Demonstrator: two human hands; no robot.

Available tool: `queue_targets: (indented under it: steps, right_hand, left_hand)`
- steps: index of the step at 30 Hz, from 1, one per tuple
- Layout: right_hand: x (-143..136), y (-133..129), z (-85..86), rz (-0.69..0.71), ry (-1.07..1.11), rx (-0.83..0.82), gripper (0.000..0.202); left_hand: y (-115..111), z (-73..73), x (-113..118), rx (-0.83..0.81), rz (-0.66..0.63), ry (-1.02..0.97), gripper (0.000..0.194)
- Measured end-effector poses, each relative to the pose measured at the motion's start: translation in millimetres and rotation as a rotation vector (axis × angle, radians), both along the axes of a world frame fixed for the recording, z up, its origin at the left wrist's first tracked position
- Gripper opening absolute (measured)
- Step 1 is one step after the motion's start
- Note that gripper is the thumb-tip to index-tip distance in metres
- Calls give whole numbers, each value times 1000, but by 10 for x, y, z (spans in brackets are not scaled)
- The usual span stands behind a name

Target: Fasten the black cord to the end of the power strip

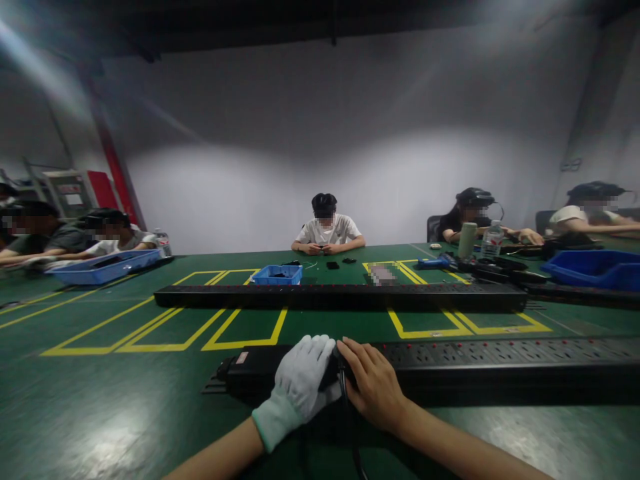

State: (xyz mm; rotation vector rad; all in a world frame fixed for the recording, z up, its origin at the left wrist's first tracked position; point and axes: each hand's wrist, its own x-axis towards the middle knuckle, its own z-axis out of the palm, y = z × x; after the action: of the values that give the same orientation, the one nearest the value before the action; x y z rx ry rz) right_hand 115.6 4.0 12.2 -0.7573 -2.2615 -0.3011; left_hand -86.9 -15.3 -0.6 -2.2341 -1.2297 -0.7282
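Observation:
A long black power strip (480,357) with rows of sockets and small red dots lies across the green table in front of me. My left hand (303,379), in a white glove with a mint cuff, is closed over the strip's left part, fingers on top and thumb on the near side. Right beside it, my bare right hand (373,381) also grips the strip, fingers over its top edge. Between the hands a black cable (344,393) runs down toward me. Whether either hand also pinches the cable is hidden.
A second black strip (340,298) lies farther back, across yellow tape rectangles. Behind it are a small blue tray (277,275) and a blurred flat item (383,275). Larger blue trays (107,267) (593,269) stand left and right. Several people sit around the table.

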Motion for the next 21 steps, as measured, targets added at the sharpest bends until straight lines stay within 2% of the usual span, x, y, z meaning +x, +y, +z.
queue_targets:
  steps: [3,6,15,21]
  right_hand:
    - [-8,-18,-8,-21,-28,-11,49]
    - [-3,-16,0,-32,-36,-17,49]
    - [1,1,-36,-31,-73,-21,54]
    - [-2,13,-43,-27,-84,-31,54]
  left_hand:
    - [-14,-103,71,72,-20,-20,68]
    - [-9,-112,57,82,-35,-9,70]
    - [0,-8,-23,112,-56,59,63]
    - [59,136,-100,-13,12,181,66]
